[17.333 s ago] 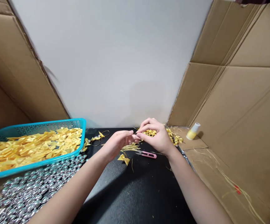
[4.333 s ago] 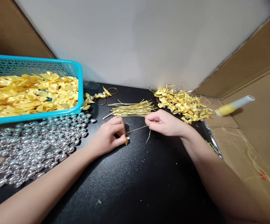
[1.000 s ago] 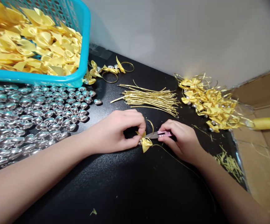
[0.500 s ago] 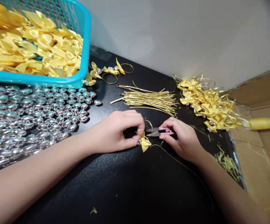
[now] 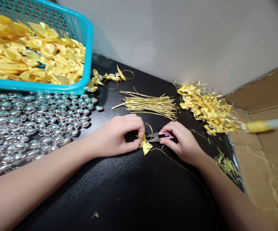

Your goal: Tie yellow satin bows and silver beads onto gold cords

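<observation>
Between its thumb and fingertips, my left hand [image 5: 121, 134] pinches a yellow ribbon bow [image 5: 146, 146] just above the black table. A gold cord loop [image 5: 151, 130] rises from the bow, and a silver bead partly shows beside my fingertips. From the bow a long thin thread [image 5: 174, 161] trails right and down, passing by my right forearm. My right hand [image 5: 185, 141] is closed on pink-handled thread snips [image 5: 167, 136]. Their blades are apart and point left, with the tips close to the bow and the loop. Whether they touch the thread I cannot tell.
A turquoise basket [image 5: 88, 54] of yellow bows stands back left, with many silver beads [image 5: 45, 118] before it. Gold cords [image 5: 150, 106] lie behind my hands. Finished bow loops [image 5: 206, 106] pile up at right, near thread scraps [image 5: 226, 165] and a yellow-and-white rod [image 5: 261, 125].
The snips' blades have spread apart as my right hand loosened on the handles. My left hand still pinches the bow. The whole view has shifted slightly.
</observation>
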`<state>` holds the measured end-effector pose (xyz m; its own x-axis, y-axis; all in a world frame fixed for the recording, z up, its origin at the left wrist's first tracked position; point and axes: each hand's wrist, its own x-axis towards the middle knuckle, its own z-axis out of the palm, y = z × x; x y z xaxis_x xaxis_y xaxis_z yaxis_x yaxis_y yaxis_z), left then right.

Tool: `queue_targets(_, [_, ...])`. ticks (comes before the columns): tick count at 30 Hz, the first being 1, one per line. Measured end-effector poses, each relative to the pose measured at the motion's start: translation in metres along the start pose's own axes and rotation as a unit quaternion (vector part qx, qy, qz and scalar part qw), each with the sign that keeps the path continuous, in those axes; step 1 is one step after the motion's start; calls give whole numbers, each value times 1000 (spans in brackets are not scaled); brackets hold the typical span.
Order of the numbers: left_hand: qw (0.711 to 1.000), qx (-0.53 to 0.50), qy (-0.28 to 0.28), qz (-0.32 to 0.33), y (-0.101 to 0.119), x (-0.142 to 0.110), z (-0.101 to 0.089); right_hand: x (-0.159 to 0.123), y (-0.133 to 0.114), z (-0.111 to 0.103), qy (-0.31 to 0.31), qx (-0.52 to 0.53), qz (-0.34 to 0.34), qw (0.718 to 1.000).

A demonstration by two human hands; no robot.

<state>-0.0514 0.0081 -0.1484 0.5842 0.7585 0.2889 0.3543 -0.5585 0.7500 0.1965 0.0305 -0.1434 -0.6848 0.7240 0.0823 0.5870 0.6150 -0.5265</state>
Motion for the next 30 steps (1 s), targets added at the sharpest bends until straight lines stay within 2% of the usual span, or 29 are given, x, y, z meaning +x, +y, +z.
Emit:
queue_targets(14, [1000,1,8,18,1,0,1,3,-4,5,17,-10,-43,999])
queue_targets(30, [1000,7,4,15,2,2,1,4,-4,5,9,-12,-41,999])
